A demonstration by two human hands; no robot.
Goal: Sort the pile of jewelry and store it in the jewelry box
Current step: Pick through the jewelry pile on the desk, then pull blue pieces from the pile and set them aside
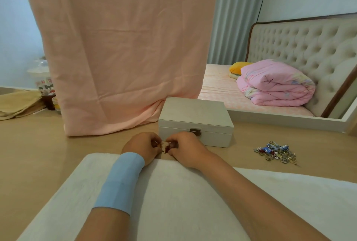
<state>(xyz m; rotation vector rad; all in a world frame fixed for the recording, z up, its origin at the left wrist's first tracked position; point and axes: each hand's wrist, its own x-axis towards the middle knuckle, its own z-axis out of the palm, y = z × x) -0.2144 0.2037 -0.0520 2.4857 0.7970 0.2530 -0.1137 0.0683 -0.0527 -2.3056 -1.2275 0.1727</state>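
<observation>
A white jewelry box (195, 119) stands shut on the tan table, its metal clasp (195, 131) facing me. Just in front of it, my left hand (142, 147) and my right hand (185, 149) meet, both pinching one small piece of jewelry (165, 147) with red stones and a thin gold wire. The piece is partly hidden by my fingers. A pile of jewelry (276, 152), silver, gold, blue and red, lies on the table to the right of the box. My left wrist wears a light blue band.
A white cloth (173, 202) covers the near table under my forearms. A pink cloth (123, 57) hangs behind the box. A drink cup (45, 86) and a beige towel (17, 103) sit far left. A mirror at right reflects a bed.
</observation>
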